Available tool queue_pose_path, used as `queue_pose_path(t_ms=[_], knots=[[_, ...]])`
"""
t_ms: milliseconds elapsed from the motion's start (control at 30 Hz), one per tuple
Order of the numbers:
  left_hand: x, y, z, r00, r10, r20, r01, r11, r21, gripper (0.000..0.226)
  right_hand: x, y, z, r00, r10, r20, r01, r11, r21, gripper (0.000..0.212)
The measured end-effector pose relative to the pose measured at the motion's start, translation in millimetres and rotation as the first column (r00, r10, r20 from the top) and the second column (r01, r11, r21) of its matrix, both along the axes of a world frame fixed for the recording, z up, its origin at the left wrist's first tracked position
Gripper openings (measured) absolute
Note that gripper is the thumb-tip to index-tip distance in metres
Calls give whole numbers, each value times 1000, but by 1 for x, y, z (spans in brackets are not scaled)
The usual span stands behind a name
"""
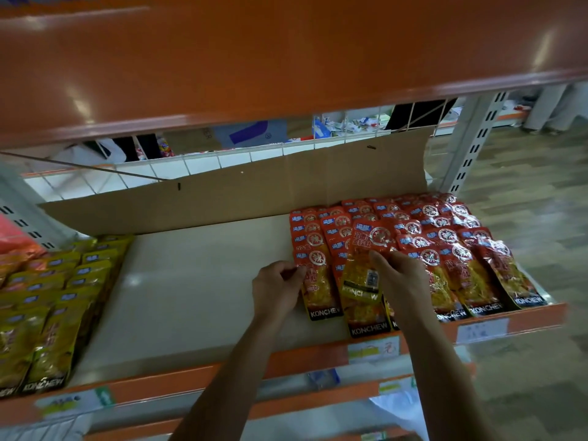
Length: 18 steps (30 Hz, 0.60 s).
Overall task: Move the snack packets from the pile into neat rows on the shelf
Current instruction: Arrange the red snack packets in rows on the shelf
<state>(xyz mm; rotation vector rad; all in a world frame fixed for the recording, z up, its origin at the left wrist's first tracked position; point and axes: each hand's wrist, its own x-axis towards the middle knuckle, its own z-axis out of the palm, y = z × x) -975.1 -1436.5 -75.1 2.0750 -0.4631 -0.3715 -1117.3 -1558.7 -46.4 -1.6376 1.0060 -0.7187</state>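
Right hand [397,275] pinches a red packet [362,281] over the second row on the shelf [191,281], left hand [276,286] pinches the neighbouring front packet [319,291], so best slide it down flush, overlap even.

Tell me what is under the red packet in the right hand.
Under the held packet in the right hand, another red packet pokes out at its black KONCHEW strip, lying on the shelf board. The rest of that row is covered.
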Motion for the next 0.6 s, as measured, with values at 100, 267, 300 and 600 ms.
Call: queue_pose_path(t_ms=[100, 267, 300, 600], knots=[[2, -4, 1, 1000, 13, -7, -13, 1000, -16, 24, 0, 0, 0, 1000, 13, -2, -12, 1000, 8, 28], [6, -11, 3, 1000, 15, 9, -15, 1000, -20, 24, -1, 1, -1, 1000, 13, 16, -14, 999, 34, 28], [7, -12, 3, 1000, 18, 11, -17, 1000, -19, 24, -2, 1, 0, 1000, 11, 16, -12, 999, 35, 28], [9, -14, 0, 988, 29, 149, -41, 996, 78, 24, 0, 4, 5, 999, 54, -3, -54, 998, -13, 28]])
